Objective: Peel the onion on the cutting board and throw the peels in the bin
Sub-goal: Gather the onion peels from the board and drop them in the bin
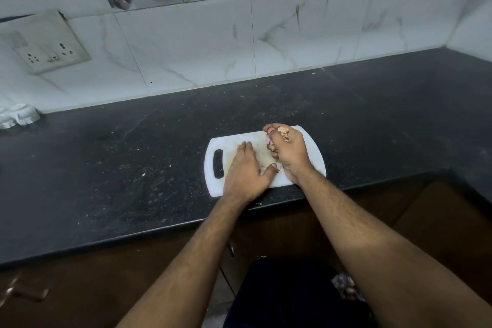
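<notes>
- The right hand (288, 153) is clenched around a bunch of peels (282, 132), dry, papery and tan with a pink edge; it seems to be gathering them for the bin.
- The left hand (246, 168) lies flat with straight fingers on the board (311, 150), probably to steady it or sweep scraps toward the other hand.
- The onion itself cannot be made out; it may be hidden under the right hand.
- The board is white, smooth plastic with rounded corners and a slot handle, near the front edge of a dark speckled stone counter (133, 168).
- No bin is clearly visible.
</notes>
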Demonstrator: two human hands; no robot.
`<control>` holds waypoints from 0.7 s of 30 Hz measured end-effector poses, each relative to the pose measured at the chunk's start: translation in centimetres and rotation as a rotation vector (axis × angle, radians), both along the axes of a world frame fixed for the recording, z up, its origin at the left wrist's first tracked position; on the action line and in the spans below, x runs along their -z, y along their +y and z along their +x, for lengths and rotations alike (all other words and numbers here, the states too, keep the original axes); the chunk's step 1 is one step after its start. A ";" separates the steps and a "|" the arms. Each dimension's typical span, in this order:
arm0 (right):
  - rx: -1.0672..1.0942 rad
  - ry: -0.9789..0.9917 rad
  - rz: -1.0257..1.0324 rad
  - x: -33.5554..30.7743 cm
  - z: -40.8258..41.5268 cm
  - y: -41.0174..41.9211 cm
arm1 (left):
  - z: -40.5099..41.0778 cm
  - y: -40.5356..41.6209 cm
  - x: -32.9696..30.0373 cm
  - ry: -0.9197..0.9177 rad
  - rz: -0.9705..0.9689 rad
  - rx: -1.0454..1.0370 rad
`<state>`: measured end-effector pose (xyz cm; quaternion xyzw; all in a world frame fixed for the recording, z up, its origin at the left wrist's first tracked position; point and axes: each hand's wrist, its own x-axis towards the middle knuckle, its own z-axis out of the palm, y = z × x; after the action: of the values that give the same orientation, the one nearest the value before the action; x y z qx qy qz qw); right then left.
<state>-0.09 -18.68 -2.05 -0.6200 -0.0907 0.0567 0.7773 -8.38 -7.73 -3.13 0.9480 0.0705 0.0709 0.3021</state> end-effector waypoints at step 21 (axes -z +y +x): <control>0.022 0.044 0.035 -0.3 -0.2 -0.1 | 5.8 4.0 0.2 -0.077 0.171 0.000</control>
<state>-0.33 -18.79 -1.80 -0.6060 -0.0681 0.0602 0.7903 -2.54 -3.69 -3.32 0.9669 0.0527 0.1131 0.2224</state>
